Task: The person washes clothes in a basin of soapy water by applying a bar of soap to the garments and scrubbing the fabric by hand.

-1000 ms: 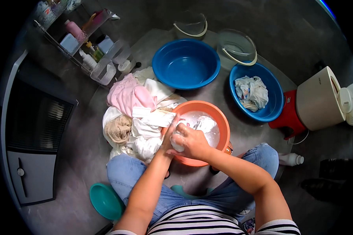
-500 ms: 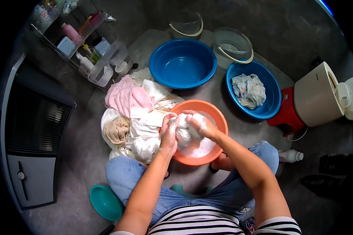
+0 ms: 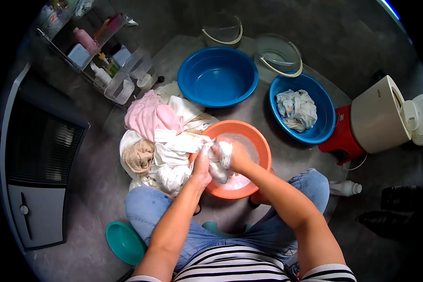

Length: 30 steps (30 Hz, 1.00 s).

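An orange basin [image 3: 263, 145] with soapy, foamy water stands between my knees. Over it, a wet white cloth [image 3: 218, 170] is bunched between my two hands. My left hand [image 3: 202, 165] grips the cloth at the basin's left side, its fingers closed. Closed around the upper part of the same cloth, my right hand [image 3: 235, 156] is close beside the left. Part of the cloth hangs down toward the suds. A heap of laundry, with a pink garment [image 3: 152, 115] and several white pieces [image 3: 171, 157], lies against the basin's left rim.
A blue basin [image 3: 217, 77] stands beyond the orange one; another blue basin [image 3: 326, 110] to the right holds white clothes [image 3: 297, 109]. Near it are a red and beige appliance [image 3: 376, 115] and a white bottle [image 3: 345, 188]. A green basin [image 3: 126, 243] sits by my left leg.
My right hand has turned over and closed in toward my left, bunching the cloth between them. The cloth's lower part now hangs nearer the water.
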Motion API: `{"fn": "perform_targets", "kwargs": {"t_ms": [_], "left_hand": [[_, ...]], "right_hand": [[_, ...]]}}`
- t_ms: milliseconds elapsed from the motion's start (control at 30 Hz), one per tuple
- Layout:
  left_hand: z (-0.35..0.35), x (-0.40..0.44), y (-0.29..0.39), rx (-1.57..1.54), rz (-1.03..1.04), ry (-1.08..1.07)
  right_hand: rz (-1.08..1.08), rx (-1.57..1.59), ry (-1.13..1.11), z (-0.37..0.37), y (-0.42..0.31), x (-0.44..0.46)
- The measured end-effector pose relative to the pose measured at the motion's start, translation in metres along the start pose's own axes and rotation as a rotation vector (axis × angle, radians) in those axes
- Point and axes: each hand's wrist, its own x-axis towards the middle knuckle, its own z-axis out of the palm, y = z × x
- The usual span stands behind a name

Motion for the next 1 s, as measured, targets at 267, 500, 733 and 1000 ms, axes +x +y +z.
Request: {"fn": "perform_targets", "kwargs": {"t_ms": [267, 500, 733, 1000], "left_hand": [[0.03, -0.035, 0.022, 0.326, -0.106, -0.124], [0.03, -0.039, 0.028, 0.431, 0.197, -0.084], [0.033, -0.04, 0.034, 0.134, 0.086, -0.012], [0.012, -0.022, 0.035, 0.117, -0.263, -0.17]], "right_hand": [[0.129, 0.715, -0.081, -0.024, 0.022, 0.012], [0.444, 0.707, -0.407, -0.041, 0.024, 0.004], [0.358, 0.667, -0.04, -0.034, 0.024, 0.007], [-0.401, -0.193, -0.219, -0.008, -0.058, -0.026]]}}
